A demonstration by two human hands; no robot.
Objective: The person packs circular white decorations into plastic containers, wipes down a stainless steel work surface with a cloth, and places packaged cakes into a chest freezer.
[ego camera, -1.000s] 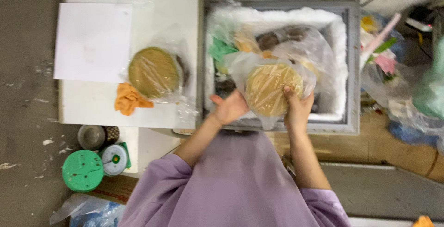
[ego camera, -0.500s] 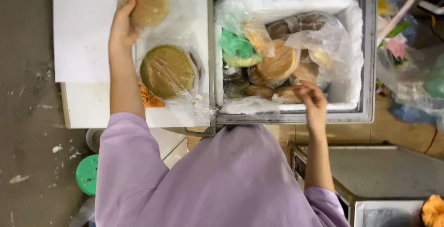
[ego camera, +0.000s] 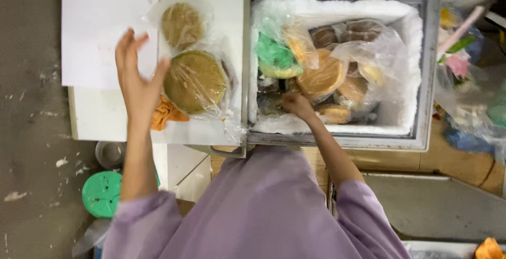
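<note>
Here, two clear plastic bags of round, brown, disc-shaped flatbreads lie on the white desk [ego camera: 100, 116]: the smaller bag [ego camera: 182, 24] near the far edge and the larger bag [ego camera: 195, 82] just in front of it, the two touching or nearly so. A crumpled orange cloth [ego camera: 166, 114] sits partly tucked under the larger bag. A plain white rectangular sheet [ego camera: 100, 35] covers the far left part of the desk.

The left hand [ego camera: 138, 82] hovers over the desk with fingers spread and loose, grasping nothing; its thumb side is just beside the larger bag, and whether it touches the plastic cannot be told.

To the right stands an open chest freezer [ego camera: 429, 74] with a grey metal rim and thick, lumpy white frost along its inner walls. Inside are crinkled transparent bags: a green bundle [ego camera: 274, 53], an orange-tan round disc [ego camera: 327, 77], and darker brown rounds [ego camera: 363, 29] toward the back. The right hand [ego camera: 296, 105] reaches down among these bags at the front of the freezer; its fingers are curled, but whether they grasp anything cannot be told.

On the floor at lower left sit a green round lid [ego camera: 103, 193] and a grey round tin [ego camera: 109, 154]. The person wears lilac sleeves.
</note>
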